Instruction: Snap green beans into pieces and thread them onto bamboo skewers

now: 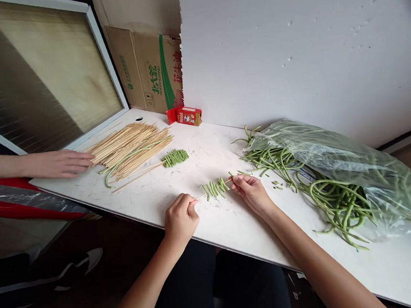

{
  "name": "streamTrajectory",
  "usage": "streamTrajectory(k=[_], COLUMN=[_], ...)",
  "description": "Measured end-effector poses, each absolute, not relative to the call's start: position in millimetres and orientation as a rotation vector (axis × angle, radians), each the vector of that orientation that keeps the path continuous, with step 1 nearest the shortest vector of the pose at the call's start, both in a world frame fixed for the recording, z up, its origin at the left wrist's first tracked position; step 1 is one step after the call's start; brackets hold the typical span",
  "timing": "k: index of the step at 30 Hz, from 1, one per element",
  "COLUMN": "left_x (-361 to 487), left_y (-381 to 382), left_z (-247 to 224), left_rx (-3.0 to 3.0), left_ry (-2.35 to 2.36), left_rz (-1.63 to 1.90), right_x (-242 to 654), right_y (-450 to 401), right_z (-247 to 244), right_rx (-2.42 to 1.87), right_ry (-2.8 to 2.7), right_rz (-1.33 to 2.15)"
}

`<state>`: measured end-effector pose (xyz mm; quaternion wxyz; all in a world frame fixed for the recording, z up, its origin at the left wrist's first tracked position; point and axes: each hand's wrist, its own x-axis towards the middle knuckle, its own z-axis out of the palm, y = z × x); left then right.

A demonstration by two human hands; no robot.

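A thin bamboo skewer (199, 196) runs between my two hands above the white table, with several short pieces of long bean (215, 188) threaded across it. My left hand (181, 218) is closed around the skewer's left end. At its other end, my right hand (249, 188) pinches a short bean piece (231, 174) against the skewer; the fingers partly hide the contact. A finished-looking skewer of tightly packed bean pieces (176, 157) lies just beyond, beside a spread pile of bare bamboo skewers (129, 144). One long bean (127, 159) rests across that pile.
Another person's hand (60, 164) lies flat at the pile's left edge. Long beans (343, 204) spill from a clear plastic bag (320, 144) on the right. Small bean scraps (277, 184) lie near my right hand. A red box (188, 116) and a cardboard carton (147, 68) stand behind.
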<state>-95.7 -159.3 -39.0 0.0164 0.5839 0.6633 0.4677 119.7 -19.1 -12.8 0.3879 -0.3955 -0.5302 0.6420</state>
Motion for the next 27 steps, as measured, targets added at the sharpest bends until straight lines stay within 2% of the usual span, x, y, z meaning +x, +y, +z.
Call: streamTrajectory(k=[27], left_x=[-94.6], left_y=[-158.3], left_z=[-39.6], left_rx=[1.800], left_ry=[2.017], left_rz=[1.469], right_x=[117.9], right_y=[-22.1], right_z=[-18.1], right_rx=[-0.938], right_ry=[-1.557], right_rz=[1.609])
